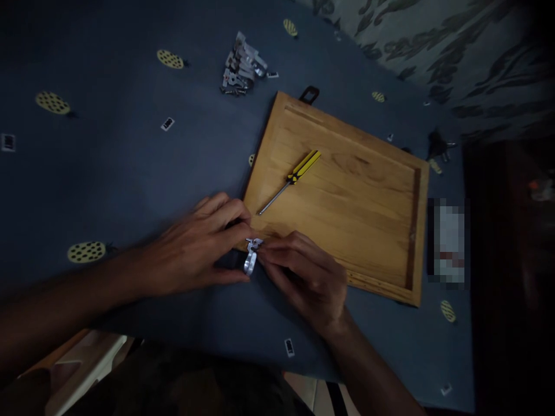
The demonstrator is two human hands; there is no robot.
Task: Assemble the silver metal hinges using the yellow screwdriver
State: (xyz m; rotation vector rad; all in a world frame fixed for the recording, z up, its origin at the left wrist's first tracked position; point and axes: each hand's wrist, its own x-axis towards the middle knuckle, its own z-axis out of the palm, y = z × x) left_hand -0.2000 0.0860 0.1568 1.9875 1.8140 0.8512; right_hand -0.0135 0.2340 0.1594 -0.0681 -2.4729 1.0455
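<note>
A metal cabinet hinge (251,257) is at the near left corner of a framed wooden cabinet door (347,202). My left hand (195,248) has its index finger above the hinge and its thumb below, gripping it from the left. From the right, my right hand (303,271) pinches the hinge with its fingers closed; whether a small screw is also between them is hidden. A screwdriver (299,173) with a yellow and black handle lies on the door panel, its tip pointing towards my left hand.
A pile of metal hinges (243,60) with several screws (233,91) lies beyond the door's left corner. A black handle (309,94) sticks out at the far edge. Right of the door are a dark object (440,145) and a blurred-out item (448,242). Blue cloth (130,173) covers the table.
</note>
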